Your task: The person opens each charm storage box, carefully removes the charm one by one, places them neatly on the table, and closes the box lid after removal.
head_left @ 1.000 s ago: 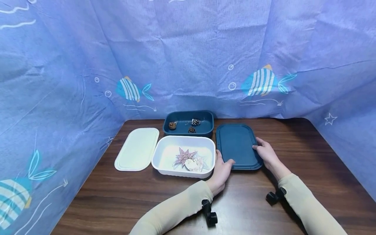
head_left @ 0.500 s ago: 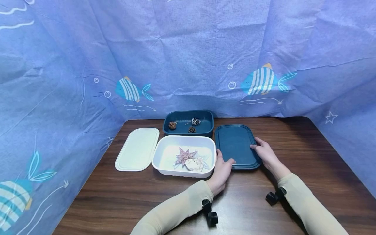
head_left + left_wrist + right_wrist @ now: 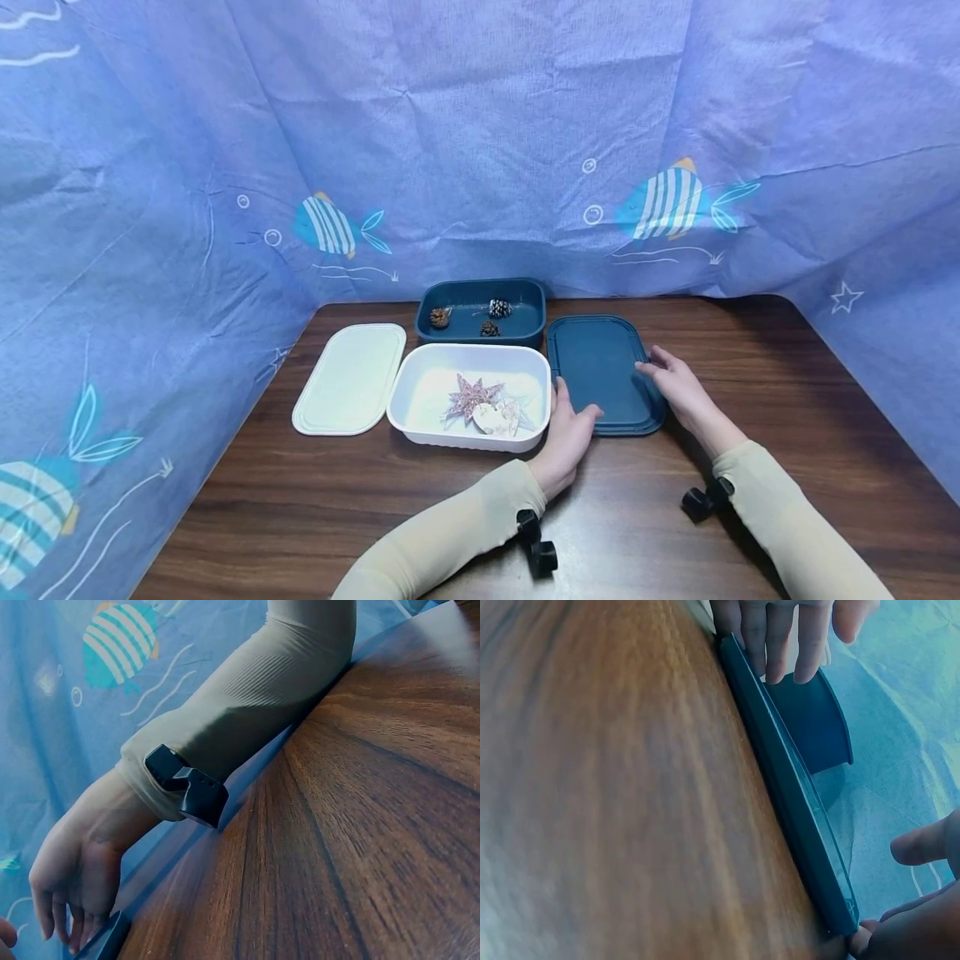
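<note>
A dark blue lid (image 3: 600, 375) lies flat on the table to the right of a white box (image 3: 408, 433). My left hand (image 3: 564, 437) stands between the two, fingers extended along the lid's left edge and thumb by its near corner. In the right wrist view the straight fingers of the left hand (image 3: 780, 634) reach down at the lid's edge. My right hand (image 3: 684, 392) is at the lid's right side, fingertips at the edge. Its thumb is raised above the lid, as the right wrist view shows. Inside the white box are a glittery pink star (image 3: 472, 397) and a whitish heart-shaped ornament (image 3: 497, 418).
Behind the white box stands a dark blue box (image 3: 468, 336) with pine cones (image 3: 500, 308) in it. A white lid (image 3: 350, 379) lies left of the white box. A blue fish-patterned cloth (image 3: 480, 150) hangs behind and beside the wooden table (image 3: 780, 400).
The blue lid has slid slightly left toward the white box, and the right hand moved left with it. The left hand has stayed nearly in place.
</note>
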The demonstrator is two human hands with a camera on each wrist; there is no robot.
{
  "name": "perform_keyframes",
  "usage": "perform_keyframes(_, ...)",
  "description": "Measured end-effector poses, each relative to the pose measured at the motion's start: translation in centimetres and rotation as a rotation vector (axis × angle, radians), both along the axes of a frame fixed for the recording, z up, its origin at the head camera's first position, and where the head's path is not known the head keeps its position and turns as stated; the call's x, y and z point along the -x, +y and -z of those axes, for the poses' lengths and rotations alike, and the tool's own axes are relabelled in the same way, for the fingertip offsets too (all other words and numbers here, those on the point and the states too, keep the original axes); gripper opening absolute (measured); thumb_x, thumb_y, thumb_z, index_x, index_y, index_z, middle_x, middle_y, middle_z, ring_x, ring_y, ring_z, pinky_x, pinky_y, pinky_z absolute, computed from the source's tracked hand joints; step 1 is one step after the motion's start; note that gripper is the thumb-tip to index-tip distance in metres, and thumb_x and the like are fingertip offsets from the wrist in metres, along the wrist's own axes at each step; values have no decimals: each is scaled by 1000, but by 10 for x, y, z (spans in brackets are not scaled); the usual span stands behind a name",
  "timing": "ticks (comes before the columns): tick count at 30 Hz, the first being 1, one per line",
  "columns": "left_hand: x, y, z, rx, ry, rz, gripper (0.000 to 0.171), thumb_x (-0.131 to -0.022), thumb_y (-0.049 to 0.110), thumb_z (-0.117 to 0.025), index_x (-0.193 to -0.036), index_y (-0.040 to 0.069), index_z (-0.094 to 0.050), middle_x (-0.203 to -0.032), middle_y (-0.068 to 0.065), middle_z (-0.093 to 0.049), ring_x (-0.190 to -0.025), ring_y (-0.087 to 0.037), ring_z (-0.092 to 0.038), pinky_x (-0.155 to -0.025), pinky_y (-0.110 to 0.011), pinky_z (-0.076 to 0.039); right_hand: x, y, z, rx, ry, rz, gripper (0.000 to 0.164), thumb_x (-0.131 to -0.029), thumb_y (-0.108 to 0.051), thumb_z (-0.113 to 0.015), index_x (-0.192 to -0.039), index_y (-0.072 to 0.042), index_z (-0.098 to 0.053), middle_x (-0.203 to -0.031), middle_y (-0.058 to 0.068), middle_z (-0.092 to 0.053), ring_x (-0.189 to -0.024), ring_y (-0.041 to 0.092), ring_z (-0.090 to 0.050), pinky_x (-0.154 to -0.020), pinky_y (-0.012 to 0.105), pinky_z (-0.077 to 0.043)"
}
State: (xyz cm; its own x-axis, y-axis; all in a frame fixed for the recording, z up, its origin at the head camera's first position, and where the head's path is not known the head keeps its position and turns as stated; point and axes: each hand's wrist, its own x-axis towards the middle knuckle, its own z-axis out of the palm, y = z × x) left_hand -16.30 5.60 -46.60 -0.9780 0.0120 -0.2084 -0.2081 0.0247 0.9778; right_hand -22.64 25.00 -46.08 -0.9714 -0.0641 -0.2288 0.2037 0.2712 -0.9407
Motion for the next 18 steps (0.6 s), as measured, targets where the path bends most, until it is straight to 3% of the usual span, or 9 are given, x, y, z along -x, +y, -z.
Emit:
perform_keyframes(7, 0, 1, 1, 16, -15, 13, 88, -86, 13, -65, -161, 6, -19, -168, -17, 0, -154, -30, -2, -122, -48, -14, -5, 0, -4, -19, -42, -11, 73, -108, -23, -42, -158, 4, 4, -165, 28, 2, -152, 44, 1, -121, 58, -7)
perform_keyframes(18, 2, -1, -2, 44, 14, 34, 86, -87, 13, -64, -161, 5, -21, -168, -18, 0, -154, -30, 0, -122, -48, -15, -9, -3, -5, -6, -23, -10, 74, -106, -15, -40, -156, 6, 12, -163, 33, -1, -151, 46, 2, -120, 58, -4)
